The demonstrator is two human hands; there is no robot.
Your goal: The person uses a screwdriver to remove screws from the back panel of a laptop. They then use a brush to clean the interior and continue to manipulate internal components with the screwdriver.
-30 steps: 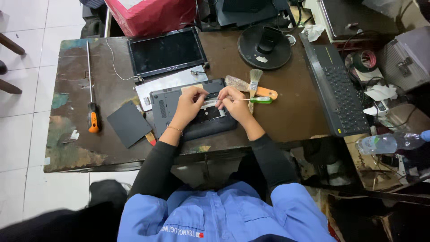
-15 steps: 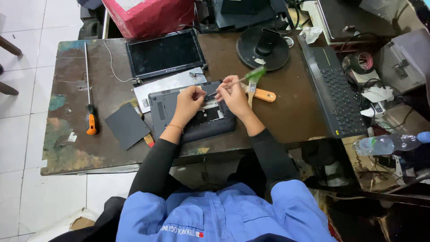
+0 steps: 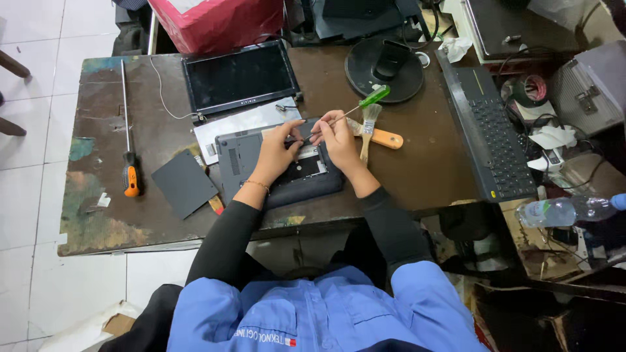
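Note:
A grey laptop base point(image 3: 242, 155) lies upside down on the worn brown table point(image 3: 104, 215), its underside open. My left hand point(image 3: 277, 153) rests on the base, fingers pinched at a small part by the open bay. My right hand point(image 3: 340, 138) holds a thin screwdriver with a green handle point(image 3: 374, 96); its tip points down-left to the spot where my fingertips meet. A paintbrush with an orange wooden handle point(image 3: 381, 137) lies just right of my right hand.
A detached laptop screen point(image 3: 238, 75) and a white panel lie behind the base. A dark cover plate point(image 3: 184, 183) and a long orange-handled screwdriver point(image 3: 130, 171) sit at left. A black round stand point(image 3: 385, 68), a keyboard point(image 3: 493, 133) and a water bottle point(image 3: 564, 210) are at right.
The green screwdriver has risen from lying low by the base to pointing up-right, its tip at the base. Both hands have drawn closer together over the open bay.

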